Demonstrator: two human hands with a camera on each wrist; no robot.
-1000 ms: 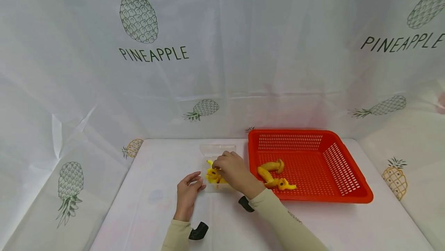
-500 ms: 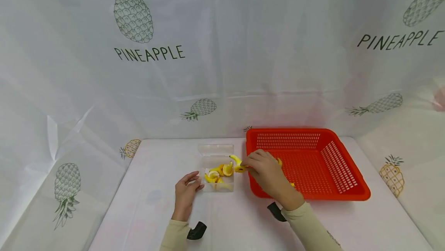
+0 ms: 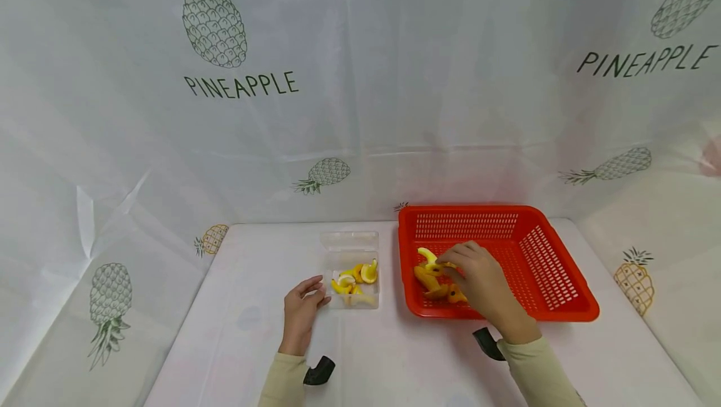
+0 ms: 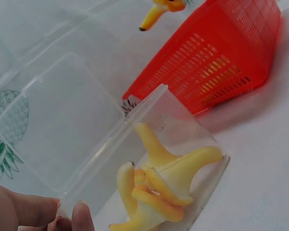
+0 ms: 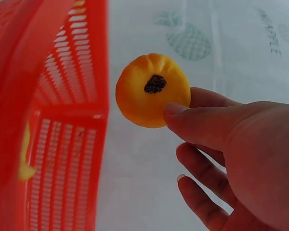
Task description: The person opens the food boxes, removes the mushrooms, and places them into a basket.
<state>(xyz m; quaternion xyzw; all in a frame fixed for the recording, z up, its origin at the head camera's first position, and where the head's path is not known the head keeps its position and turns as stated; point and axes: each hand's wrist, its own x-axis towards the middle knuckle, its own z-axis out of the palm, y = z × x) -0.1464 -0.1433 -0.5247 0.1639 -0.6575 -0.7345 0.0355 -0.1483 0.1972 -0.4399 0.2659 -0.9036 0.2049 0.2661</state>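
White table [image 3: 248, 325], pineapple-print backdrop [image 3: 360, 94], red basket [image 3: 563, 313], clear box [image 3: 353, 297].

So the right hand [image 3: 475, 275] was down in the clear box [image 3: 353, 272] a second ago, fingers in among the banana pieces [image 3: 353, 278]. Half a second back it was crossing the gap toward the red basket [image 3: 557, 294] with a yellow piece pinched in its fingertips. Now it's over the basket's near-left corner, pinching that banana piece [image 3: 428, 257] just above the other pieces [image 3: 434, 285] lying under the hand. With the hand gone, the box's contents are back in plain sight.
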